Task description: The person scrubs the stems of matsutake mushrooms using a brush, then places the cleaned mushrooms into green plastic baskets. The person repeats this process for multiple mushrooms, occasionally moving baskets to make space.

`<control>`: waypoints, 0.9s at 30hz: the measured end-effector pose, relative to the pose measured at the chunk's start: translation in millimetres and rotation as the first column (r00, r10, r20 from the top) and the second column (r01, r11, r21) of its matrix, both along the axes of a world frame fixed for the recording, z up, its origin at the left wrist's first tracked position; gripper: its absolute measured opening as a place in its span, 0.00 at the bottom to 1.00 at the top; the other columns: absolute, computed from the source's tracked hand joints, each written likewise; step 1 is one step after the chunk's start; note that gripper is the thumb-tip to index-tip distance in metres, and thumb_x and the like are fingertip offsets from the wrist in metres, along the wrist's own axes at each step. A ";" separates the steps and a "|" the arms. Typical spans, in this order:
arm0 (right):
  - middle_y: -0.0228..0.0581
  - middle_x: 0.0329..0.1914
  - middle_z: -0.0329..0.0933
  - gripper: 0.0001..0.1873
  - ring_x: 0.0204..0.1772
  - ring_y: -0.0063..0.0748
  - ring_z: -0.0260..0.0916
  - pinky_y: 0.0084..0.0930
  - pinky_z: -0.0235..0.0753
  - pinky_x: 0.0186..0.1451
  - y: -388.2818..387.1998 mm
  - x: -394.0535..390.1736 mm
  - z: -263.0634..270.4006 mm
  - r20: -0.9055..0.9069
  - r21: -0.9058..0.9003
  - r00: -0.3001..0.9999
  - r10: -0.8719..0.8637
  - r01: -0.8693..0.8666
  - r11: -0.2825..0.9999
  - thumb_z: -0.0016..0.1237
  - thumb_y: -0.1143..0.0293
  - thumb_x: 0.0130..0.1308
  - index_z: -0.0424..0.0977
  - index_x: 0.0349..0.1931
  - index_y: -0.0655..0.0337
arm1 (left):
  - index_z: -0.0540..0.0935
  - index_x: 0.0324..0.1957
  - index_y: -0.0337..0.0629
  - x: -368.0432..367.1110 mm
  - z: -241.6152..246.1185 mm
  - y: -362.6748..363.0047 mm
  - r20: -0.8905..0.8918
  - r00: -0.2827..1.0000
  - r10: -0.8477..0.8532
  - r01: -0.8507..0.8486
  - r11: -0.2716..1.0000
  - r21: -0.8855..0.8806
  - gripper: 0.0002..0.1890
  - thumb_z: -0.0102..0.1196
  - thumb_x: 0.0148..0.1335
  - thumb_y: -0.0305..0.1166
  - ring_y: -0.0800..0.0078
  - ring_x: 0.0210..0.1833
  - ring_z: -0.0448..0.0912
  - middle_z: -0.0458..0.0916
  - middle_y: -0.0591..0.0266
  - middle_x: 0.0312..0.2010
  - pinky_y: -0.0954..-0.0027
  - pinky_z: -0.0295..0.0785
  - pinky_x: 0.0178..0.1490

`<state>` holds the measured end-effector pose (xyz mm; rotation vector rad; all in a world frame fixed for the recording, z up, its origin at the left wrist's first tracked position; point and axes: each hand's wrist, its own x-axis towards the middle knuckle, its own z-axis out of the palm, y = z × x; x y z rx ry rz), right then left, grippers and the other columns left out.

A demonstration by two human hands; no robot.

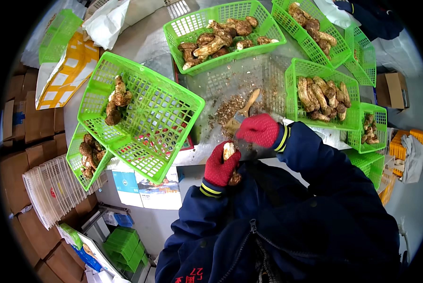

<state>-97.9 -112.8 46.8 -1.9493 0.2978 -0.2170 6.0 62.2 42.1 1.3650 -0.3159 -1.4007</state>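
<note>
My left hand (218,167), in a red dotted knit glove, is wrapped around a brown-and-white mushroom (229,150). The pale stem end points up towards the table, and the brown cap shows below the fingers. Just above and to the right, my right hand (259,131), gloved the same way, is curled and slightly blurred. Whether it grips anything small cannot be made out. Beside its fingers a flat brush (246,106) with a wooden handle lies on the metal table (215,83). Brown trimmings (229,108) are heaped around the brush.
A green plastic basket (151,90) holding a few mushrooms (117,100) stands left, over a scale. More mushroom-filled baskets stand at the back (225,62) and right (324,120). Printed boxes (158,191) sit below the table edge. Another person's sleeve (377,17) shows at upper right.
</note>
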 end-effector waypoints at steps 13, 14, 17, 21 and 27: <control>0.40 0.24 0.74 0.05 0.28 0.36 0.72 0.26 0.70 0.31 6.4 1.1 15.8 0.024 0.162 0.993 0.112 -0.115 0.980 0.49 0.68 0.54 0.74 0.27 0.60 | 0.68 0.51 0.37 -6.8 -4.3 4.4 0.216 0.976 0.022 0.004 0.993 -0.117 0.25 0.59 0.49 0.22 0.76 0.43 0.72 0.75 0.63 0.40 0.73 0.67 0.47; 0.40 0.24 0.74 0.05 0.28 0.35 0.72 0.26 0.70 0.31 6.2 0.2 15.4 -0.006 0.140 0.998 0.064 -0.062 0.988 0.49 0.69 0.54 0.75 0.27 0.60 | 0.68 0.50 0.37 -6.9 -6.1 6.4 0.195 0.981 0.021 -0.003 0.996 -0.095 0.25 0.59 0.49 0.22 0.77 0.41 0.73 0.75 0.64 0.39 0.74 0.67 0.45; 0.39 0.24 0.74 0.05 0.29 0.35 0.73 0.27 0.70 0.32 -4.2 1.5 15.8 -0.076 0.049 0.995 -0.070 0.074 0.996 0.50 0.69 0.54 0.75 0.28 0.59 | 0.69 0.49 0.38 -4.3 -10.5 6.0 0.164 0.986 0.038 -0.028 0.998 -0.064 0.23 0.59 0.49 0.22 0.79 0.37 0.72 0.75 0.66 0.36 0.77 0.68 0.40; 0.38 0.22 0.73 0.05 0.26 0.35 0.72 0.27 0.70 0.28 10.4 5.8 2.4 0.095 0.101 0.994 0.046 -0.056 0.993 0.50 0.68 0.54 0.75 0.28 0.58 | 0.70 0.47 0.39 -7.0 -14.7 5.1 0.236 0.970 0.057 -0.028 0.991 -0.127 0.20 0.58 0.50 0.23 0.82 0.30 0.70 0.74 0.69 0.31 0.79 0.67 0.32; 0.39 0.22 0.72 0.05 0.27 0.38 0.72 0.28 0.69 0.29 6.7 7.2 3.1 0.081 0.042 0.997 0.006 -0.009 0.999 0.50 0.68 0.53 0.74 0.27 0.57 | 0.71 0.46 0.39 -3.0 -12.6 5.2 0.180 0.983 0.047 -0.040 0.998 -0.047 0.19 0.58 0.50 0.23 0.82 0.31 0.70 0.74 0.69 0.31 0.79 0.67 0.33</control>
